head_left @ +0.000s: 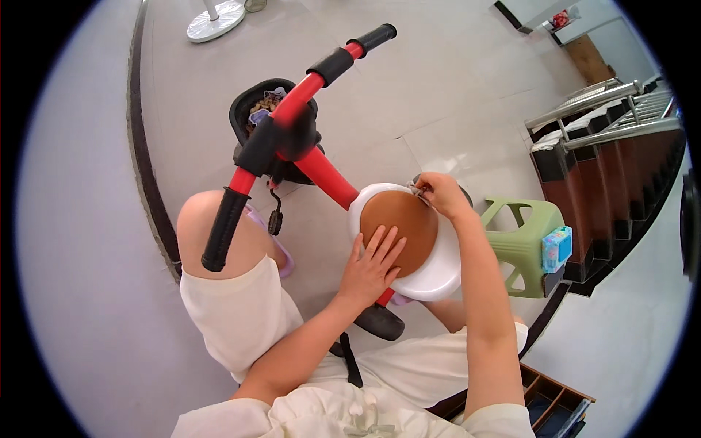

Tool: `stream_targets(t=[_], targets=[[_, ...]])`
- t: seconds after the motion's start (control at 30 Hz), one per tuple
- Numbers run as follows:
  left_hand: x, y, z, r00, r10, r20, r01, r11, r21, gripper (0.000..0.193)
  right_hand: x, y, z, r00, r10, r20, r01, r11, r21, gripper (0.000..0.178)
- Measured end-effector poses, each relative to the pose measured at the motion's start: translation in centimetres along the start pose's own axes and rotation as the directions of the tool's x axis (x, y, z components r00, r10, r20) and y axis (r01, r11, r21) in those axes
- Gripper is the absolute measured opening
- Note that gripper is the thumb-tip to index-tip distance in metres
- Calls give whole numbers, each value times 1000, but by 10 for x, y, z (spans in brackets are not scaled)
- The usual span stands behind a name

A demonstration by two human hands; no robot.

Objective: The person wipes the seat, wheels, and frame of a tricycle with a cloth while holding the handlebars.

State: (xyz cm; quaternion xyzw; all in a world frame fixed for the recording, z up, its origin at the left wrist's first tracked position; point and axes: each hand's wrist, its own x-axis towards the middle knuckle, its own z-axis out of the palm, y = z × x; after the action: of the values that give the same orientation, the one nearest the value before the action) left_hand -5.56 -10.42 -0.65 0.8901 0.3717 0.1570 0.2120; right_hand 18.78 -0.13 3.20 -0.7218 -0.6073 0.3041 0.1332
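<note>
Red handlebar [301,98] hides part of a black basket [239,117]. Before the person's lap [420,363], the left hand [371,269] lies flat, fingers spread, on a round brown-and-white seat [400,215]; the right hand [442,196] pinches half-hidden grey cloth [415,187] at its far rim.

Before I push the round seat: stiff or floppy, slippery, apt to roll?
The seat is probably stiff: its brown top looks flat under the left hand. The glossy white rim may feel slippery. Rolling free seems unlikely, as the red tube runs to its edge.
</note>
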Motion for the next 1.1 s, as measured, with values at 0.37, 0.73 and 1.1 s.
stream_targets(t=[0.37,0.73,1.1], targets=[[0,-5,8,998,-32,-50,32,999,-6,65,15,-57,15,898,-416,141,429,761,-486,7],[-1,-5,7,999,-18,-41,16,998,-59,60,14,-139,52,582,-484,653,803,218,-554,11],[2,-6,-5,999,15,-40,-20,994,-109,63,28,-102,24,579,-602,549,814,390,-430,10]])
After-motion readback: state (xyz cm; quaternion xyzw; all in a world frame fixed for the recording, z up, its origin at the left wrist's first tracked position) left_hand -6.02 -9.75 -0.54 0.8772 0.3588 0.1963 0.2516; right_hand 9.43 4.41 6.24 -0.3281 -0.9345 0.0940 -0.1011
